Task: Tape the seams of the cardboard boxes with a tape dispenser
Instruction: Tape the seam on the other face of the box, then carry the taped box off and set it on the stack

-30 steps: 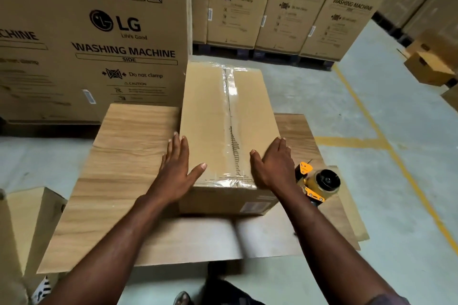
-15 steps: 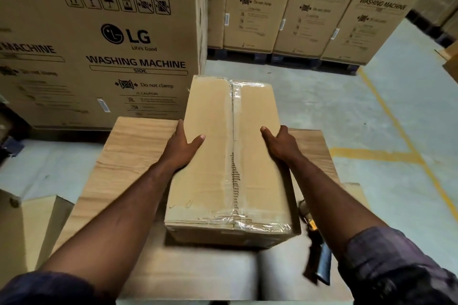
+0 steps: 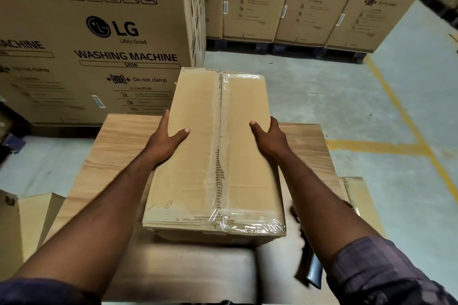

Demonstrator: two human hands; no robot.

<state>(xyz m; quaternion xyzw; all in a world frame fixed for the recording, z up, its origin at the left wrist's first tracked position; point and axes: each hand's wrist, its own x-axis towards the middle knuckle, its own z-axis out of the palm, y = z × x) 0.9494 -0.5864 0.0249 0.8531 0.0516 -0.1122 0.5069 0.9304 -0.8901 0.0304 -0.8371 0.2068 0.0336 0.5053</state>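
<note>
A long cardboard box point(image 3: 195, 171) has clear tape along its top seam and over both ends. It is above a wood-grain board point(image 3: 119, 151), its near end tilted up toward me. My left hand point(image 3: 166, 141) grips its left edge at mid length, thumb on top and fingers down the side. My right hand point(image 3: 269, 138) grips the right edge the same way. The tape dispenser point(image 3: 312, 275) lies under my right forearm; only a blurred dark part of it shows.
Large LG washing machine cartons point(image 3: 99, 39) stand close on the left, and a row of them point(image 3: 309, 2) lines the back. A smaller open box point(image 3: 29, 220) sits at lower left. A yellow floor line point(image 3: 401, 116) runs on the right across grey concrete.
My hands moved from the box's near end to its mid sides and took hold. The box's near end has come up toward me, and my right arm now covers the dispenser.
</note>
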